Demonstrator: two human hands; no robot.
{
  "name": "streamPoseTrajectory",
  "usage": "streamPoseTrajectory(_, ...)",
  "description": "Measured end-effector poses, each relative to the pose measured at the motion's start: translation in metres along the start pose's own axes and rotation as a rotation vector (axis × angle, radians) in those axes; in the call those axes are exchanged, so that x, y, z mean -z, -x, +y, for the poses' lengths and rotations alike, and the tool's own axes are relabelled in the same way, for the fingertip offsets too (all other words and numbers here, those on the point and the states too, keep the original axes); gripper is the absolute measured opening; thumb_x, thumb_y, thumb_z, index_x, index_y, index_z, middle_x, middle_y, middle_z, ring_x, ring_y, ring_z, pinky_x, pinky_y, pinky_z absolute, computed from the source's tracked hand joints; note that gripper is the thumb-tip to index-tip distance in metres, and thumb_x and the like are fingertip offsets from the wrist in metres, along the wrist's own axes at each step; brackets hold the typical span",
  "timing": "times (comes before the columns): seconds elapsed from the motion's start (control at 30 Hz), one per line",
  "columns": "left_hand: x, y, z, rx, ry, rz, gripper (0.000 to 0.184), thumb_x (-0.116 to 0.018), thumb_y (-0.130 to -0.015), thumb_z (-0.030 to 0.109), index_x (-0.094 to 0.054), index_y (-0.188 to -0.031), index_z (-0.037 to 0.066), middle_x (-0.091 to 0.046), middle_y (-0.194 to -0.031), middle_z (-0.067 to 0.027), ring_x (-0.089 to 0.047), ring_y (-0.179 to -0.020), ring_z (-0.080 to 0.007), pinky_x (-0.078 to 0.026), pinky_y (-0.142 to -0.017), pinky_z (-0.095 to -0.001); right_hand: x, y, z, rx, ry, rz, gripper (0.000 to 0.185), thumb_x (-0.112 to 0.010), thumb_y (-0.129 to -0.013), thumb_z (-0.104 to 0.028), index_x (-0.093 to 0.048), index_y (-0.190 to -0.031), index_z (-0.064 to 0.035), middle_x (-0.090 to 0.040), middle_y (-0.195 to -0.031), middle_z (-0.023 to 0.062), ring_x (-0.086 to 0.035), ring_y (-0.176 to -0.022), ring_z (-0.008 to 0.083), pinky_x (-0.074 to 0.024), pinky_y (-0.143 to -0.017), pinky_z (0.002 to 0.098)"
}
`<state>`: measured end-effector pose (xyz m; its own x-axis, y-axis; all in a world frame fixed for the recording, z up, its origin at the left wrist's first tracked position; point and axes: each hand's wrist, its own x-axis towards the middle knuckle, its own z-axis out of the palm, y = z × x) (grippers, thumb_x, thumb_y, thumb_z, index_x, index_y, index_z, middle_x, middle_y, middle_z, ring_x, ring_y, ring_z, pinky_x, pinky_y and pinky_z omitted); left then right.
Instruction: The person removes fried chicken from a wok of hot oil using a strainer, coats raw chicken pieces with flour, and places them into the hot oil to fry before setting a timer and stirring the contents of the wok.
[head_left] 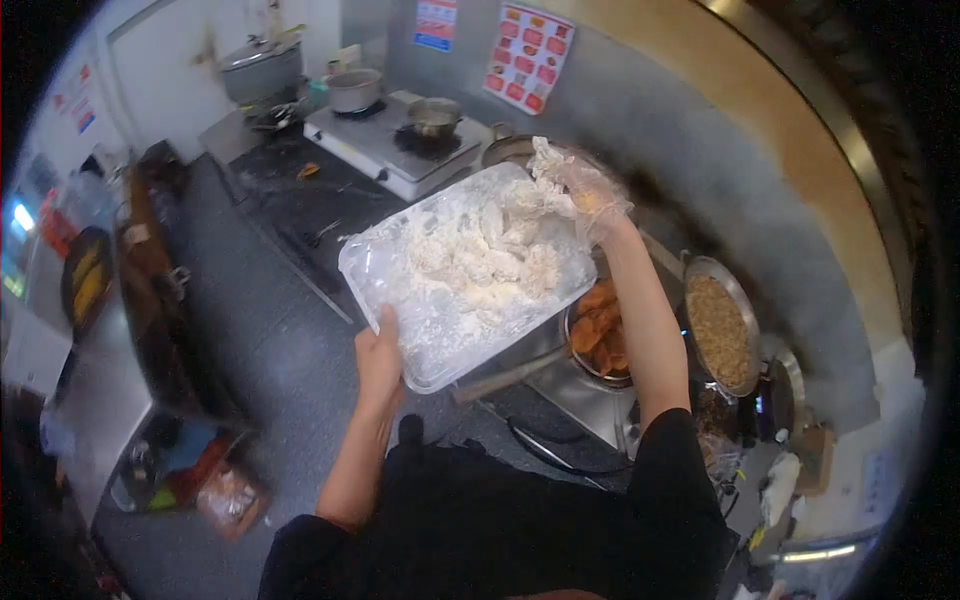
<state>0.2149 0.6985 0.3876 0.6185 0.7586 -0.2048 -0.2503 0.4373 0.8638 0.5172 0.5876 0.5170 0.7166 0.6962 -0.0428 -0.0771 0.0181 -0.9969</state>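
Note:
My left hand (379, 362) grips the near left edge of a clear plastic tray (375, 265), thumb over the rim. White flour and several flour-coated pieces (480, 260), perhaps chicken, lie in the tray, which I hold up in front of me. My right hand (597, 200), in a clear plastic glove dusted white, is at the tray's far right corner. Its fingers are closed on a floured piece (549, 160) at the rim. Below my right forearm, a round container (570, 340) holds orange-brown fried pieces (600, 330).
Past the tray, a white two-burner stove (400, 150) carries a pot (354, 92) and a smaller pan (435, 118). To the right stands a round pan of light brown bits (720, 330). A wooden handle (510, 377) juts out below the tray. A metal counter (110, 440) runs along the left.

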Motion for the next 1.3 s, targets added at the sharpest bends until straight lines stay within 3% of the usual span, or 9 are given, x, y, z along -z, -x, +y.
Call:
streamPoseTrajectory(0.2,0.003,-0.022,-0.048,0.017,-0.044,-0.069,0.04,-0.05,-0.097,0.027,-0.059,-0.107,-0.01,-0.064,-0.097,-0.0128,-0.06,-0.084,-0.016,-0.048,-0.075,-0.0309,0.1,0.007,0.015,-0.046,0.671,0.264,0.044,-0.055,-0.088,-0.038,-0.06,-0.108,0.0011,-0.06,-0.106,0.0093,-0.056,-0.095,0.0201,-0.0462,-0.083,0.0346)
streamPoseTrajectory(0.3,0.018,-0.03,-0.052,0.044,-0.125,0.046,0.039,-0.05,-0.097,0.027,-0.06,-0.103,-0.009,-0.065,-0.092,-0.0111,-0.06,-0.079,-0.0148,-0.048,-0.071,-0.03,0.138,-0.066,0.084,-0.258,0.884,0.146,0.05,-0.047,-0.089,-0.04,-0.054,-0.115,0.0013,-0.056,-0.121,0.0151,-0.054,-0.11,0.0251,-0.0438,-0.092,0.0344)
streamPoseTrajectory(0.47,0.007,-0.037,-0.073,0.078,-0.15,0.089,0.038,-0.051,-0.096,0.028,-0.062,-0.101,-0.008,-0.064,-0.091,-0.0094,-0.058,-0.076,-0.0128,-0.047,-0.068,-0.0288,0.221,-0.106,0.194,-0.163,1.66,-0.151,0.038,-0.05,-0.088,-0.028,-0.057,-0.116,-0.0026,-0.057,-0.121,0.0177,-0.056,-0.109,0.029,-0.0458,-0.089,0.042)
streamPoseTrajectory(0.6,0.01,-0.032,-0.073,0.091,-0.26,0.109,0.038,-0.051,-0.096,0.028,-0.062,-0.101,-0.008,-0.065,-0.093,-0.0102,-0.058,-0.079,-0.0131,-0.047,-0.071,-0.0295,0.215,-0.115,0.218,-0.322,1.517,-0.308,0.029,-0.062,-0.08,-0.017,-0.064,-0.106,-0.0025,-0.064,-0.109,0.0159,-0.064,-0.092,0.0274,-0.0496,-0.078,0.0354)
streamPoseTrajectory(0.63,0.009,-0.033,-0.069,0.109,-0.3,0.11,0.038,-0.051,-0.096,0.027,-0.062,-0.102,-0.008,-0.065,-0.094,-0.0104,-0.058,-0.08,-0.0133,-0.047,-0.072,-0.0297,0.188,-0.107,0.185,-0.382,1.806,-0.492,0.03,-0.062,-0.08,-0.017,-0.064,-0.106,-0.0021,-0.064,-0.109,0.0155,-0.064,-0.092,0.026,-0.0497,-0.077,0.0352)
streamPoseTrajectory(0.73,0.012,-0.033,-0.07,0.116,-0.306,0.107,0.038,-0.051,-0.096,0.027,-0.062,-0.102,-0.009,-0.065,-0.096,-0.0117,-0.058,-0.085,-0.0142,-0.046,-0.076,-0.0302,0.103,-0.051,0.106,-0.136,1.619,-0.107,0.048,-0.061,-0.081,-0.031,-0.058,-0.119,-0.0023,-0.062,-0.114,0.0162,-0.059,-0.105,0.0249,-0.0458,-0.09,0.0372)
streamPoseTrajectory(0.83,0.016,-0.036,-0.069,0.128,-0.301,0.081,0.039,-0.051,-0.096,0.028,-0.062,-0.103,-0.009,-0.065,-0.097,-0.0123,-0.058,-0.085,-0.0146,-0.046,-0.076,-0.0303,0.011,0.003,0.063,0.039,1.401,-0.258,0.058,-0.058,-0.081,-0.039,-0.052,-0.125,-0.0028,-0.058,-0.121,0.0184,-0.054,-0.113,0.0307,-0.0416,-0.097,0.0388)
streamPoseTrajectory(1.07,0.023,-0.04,-0.075,0.095,-0.202,0.035,0.041,-0.052,-0.096,0.03,-0.061,-0.099,-0.011,-0.064,-0.091,-0.011,-0.056,-0.081,-0.0138,-0.046,-0.072,-0.0304,-0.04,0.013,0.116,-0.051,1.408,-0.299,0.07,-0.06,-0.077,-0.042,-0.044,-0.13,0.0007,-0.05,-0.125,0.0245,-0.047,-0.118,0.0372,-0.0353,-0.102,0.041)
streamPoseTrajectory(1.3,0.011,-0.04,-0.065,0.176,-0.145,0.049,0.04,-0.051,-0.097,0.028,-0.06,-0.1,-0.011,-0.064,-0.093,-0.0126,-0.058,-0.081,-0.0155,-0.047,-0.072,-0.0302,-0.027,0.002,0.178,0.379,1.398,-0.497,0.066,-0.07,-0.069,-0.033,-0.05,-0.127,-0.0104,-0.048,-0.126,0.0174,-0.047,-0.115,0.0341,-0.0369,-0.1,0.0408)
